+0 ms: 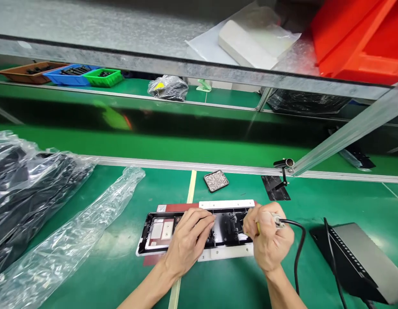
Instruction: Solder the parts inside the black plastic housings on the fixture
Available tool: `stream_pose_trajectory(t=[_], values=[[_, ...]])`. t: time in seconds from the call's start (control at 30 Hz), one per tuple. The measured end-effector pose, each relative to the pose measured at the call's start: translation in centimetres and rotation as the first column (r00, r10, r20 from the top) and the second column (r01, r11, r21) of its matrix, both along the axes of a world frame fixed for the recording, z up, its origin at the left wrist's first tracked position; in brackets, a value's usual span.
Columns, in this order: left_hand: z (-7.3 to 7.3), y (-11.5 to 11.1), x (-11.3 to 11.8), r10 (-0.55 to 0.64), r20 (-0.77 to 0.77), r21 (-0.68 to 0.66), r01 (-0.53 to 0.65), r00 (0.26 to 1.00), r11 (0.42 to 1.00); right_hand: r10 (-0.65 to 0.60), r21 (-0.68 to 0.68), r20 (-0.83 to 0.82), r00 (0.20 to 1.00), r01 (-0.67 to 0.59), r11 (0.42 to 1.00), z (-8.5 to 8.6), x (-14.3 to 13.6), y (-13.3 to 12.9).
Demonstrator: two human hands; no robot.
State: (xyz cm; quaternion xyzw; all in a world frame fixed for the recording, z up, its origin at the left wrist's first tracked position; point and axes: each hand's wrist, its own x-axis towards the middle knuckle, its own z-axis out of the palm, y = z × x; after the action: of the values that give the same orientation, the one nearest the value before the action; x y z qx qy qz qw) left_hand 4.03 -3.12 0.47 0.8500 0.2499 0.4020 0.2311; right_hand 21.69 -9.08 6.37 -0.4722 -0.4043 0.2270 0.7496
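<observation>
A long black plastic housing (223,227) lies open side up in a fixture with white side bars (226,205) and a reddish base plate (179,207). My left hand (191,236) rests over the middle of this housing, its fingers bent and drawn together. Whatever is between those fingertips is hidden. Over the housing's right end, my right hand (271,234) is closed in a fist round a corded electric screwdriver (278,221). Most of the tool's body is covered by the fingers; a black cord leaves its top. Beyond the fixture sits a small black tray (216,180) filled with tiny silvery pieces.
Clear plastic bags (73,231) with dark parts cover the left side. A black metal tool holder (284,164) stands behind the right hand. At right is a dark vented box (360,257) with cables. A metal shelf (154,64) crosses above, carrying a red bin (360,43).
</observation>
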Motion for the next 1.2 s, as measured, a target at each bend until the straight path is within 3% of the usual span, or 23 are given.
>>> stream_pose_trajectory(t=[0.17,0.4,0.87,1.2], values=[[0.5,-0.2,1.9,-0.057,0.058,0.018,0.056,0.997,0.998,0.004,-0.024,0.021,1.000,-0.003,1.000,-0.6,-0.1,-0.2],[0.3,0.3,3.5,-0.016,0.104,0.088,0.007,0.994,0.996,0.015,-0.020,0.007,1.000,-0.015,1.000,-0.6,0.2,-0.2],[-0.9,0.8,1.0,0.087,0.149,0.164,-0.111,0.985,0.980,0.046,0.021,-0.044,0.998,-0.045,0.999,0.4,-0.2,0.2],[-1.6,1.2,0.8,0.083,0.180,0.202,-0.119,0.980,0.972,0.028,0.016,-0.099,0.995,-0.027,1.000,0.3,0.0,0.5]])
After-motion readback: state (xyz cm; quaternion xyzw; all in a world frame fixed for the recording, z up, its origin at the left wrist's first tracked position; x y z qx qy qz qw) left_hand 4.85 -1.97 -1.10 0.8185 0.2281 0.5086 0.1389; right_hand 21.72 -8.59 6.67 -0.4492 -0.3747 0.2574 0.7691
